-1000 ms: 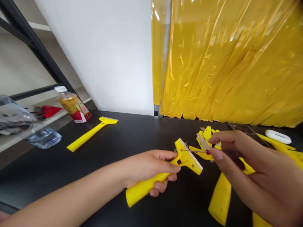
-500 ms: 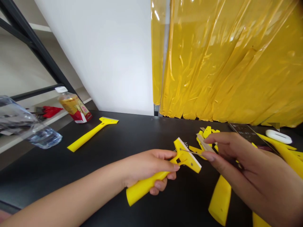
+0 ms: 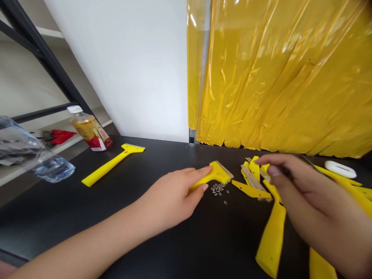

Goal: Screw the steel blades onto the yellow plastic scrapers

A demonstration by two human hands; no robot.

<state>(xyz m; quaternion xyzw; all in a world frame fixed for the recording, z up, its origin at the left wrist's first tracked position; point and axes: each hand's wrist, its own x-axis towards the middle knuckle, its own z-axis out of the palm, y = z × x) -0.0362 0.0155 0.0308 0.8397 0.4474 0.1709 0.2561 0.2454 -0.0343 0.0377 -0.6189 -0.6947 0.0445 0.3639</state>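
Observation:
My left hand (image 3: 174, 193) is closed around the handle of a yellow scraper (image 3: 218, 173), whose blade end points right, just above a pile of small nuts and screws (image 3: 218, 189). My right hand (image 3: 310, 201) pinches thumb and forefinger together; a dark bit of what looks like a small screwdriver (image 3: 287, 171) shows behind the fingers, mostly hidden and blurred. Under those fingertips lie yellow scraper plates (image 3: 251, 190) and grey blades (image 3: 250, 176). A loose yellow handle (image 3: 271, 244) lies below them, beside my right hand.
Another yellow scraper (image 3: 113, 164) lies at the left on the black table (image 3: 162, 159). Behind it stand a drink bottle (image 3: 92, 131) and a clear bottle (image 3: 55, 164). A white case (image 3: 340, 169) sits at the far right. Yellow plastic sheeting (image 3: 276, 77) hangs behind.
The scraper in my left hand has turned over and moved slightly up, uncovering the small hardware. My right hand has drawn the tool's thin shaft away from the scraper's screw.

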